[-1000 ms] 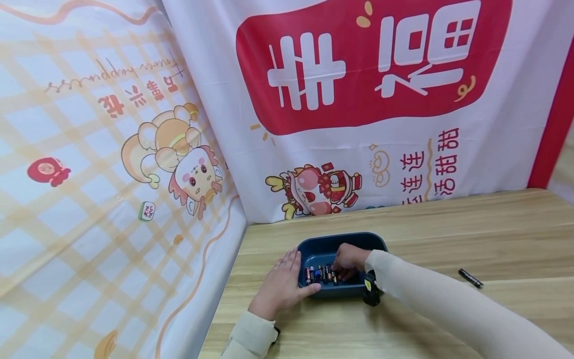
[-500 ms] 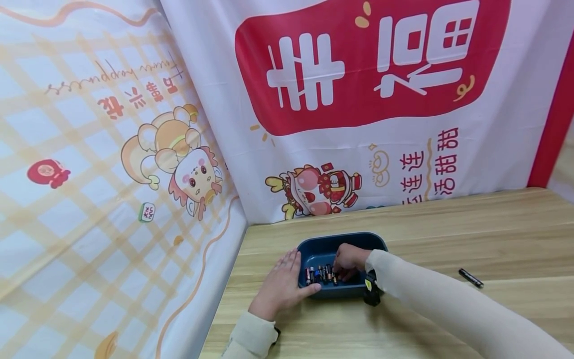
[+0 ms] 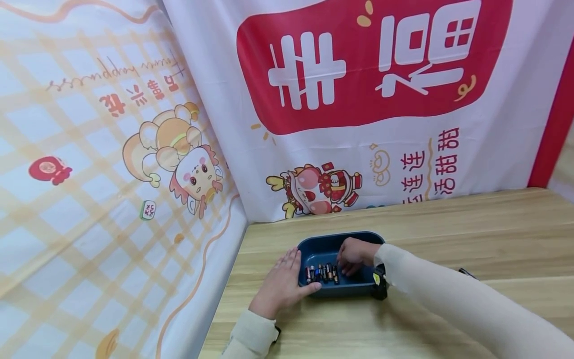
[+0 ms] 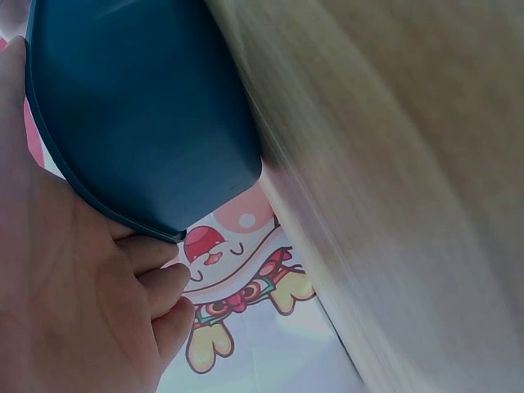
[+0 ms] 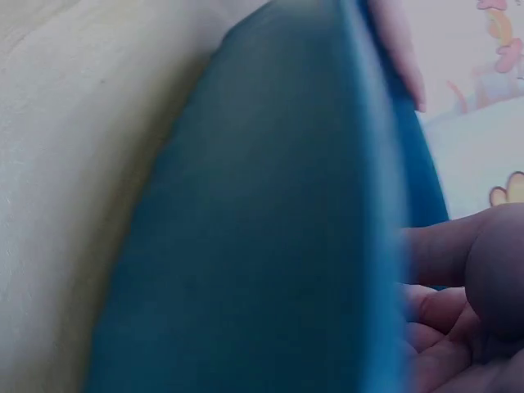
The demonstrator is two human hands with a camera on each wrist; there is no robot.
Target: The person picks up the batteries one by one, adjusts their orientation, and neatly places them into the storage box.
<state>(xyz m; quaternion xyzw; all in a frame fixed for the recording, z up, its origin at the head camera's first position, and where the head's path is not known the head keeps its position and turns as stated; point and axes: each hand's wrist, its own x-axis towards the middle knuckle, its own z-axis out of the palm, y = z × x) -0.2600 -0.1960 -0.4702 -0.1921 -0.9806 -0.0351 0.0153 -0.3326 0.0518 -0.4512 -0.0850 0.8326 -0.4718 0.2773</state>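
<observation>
In the head view, a dark blue plastic bin point(image 3: 320, 248) stands on the wooden table. Several small batteries point(image 3: 329, 271) stand or lie in a row at its left inside; which, I cannot tell. My left hand point(image 3: 280, 281) rests against the bin's left end, fingers extended and thumb over the near rim. The left wrist view has those fingers touching the rim of the bin point(image 4: 155, 106). My right hand point(image 3: 356, 255) hangs inside the bin, right of the batteries, fingers loosely bent with nothing visible in them. The bin's wall hides its fingertips in the right wrist view.
A black pen-like stick point(image 3: 468, 272) lies on the table point(image 3: 430, 229) to the right, mostly covered by my right sleeve point(image 3: 430, 274). Printed white cloths hang behind and at the left of the table.
My right hand has drawn back slightly to the right and away from the batteries, and its sleeve now covers most of the black stick. The left hand has stayed put.
</observation>
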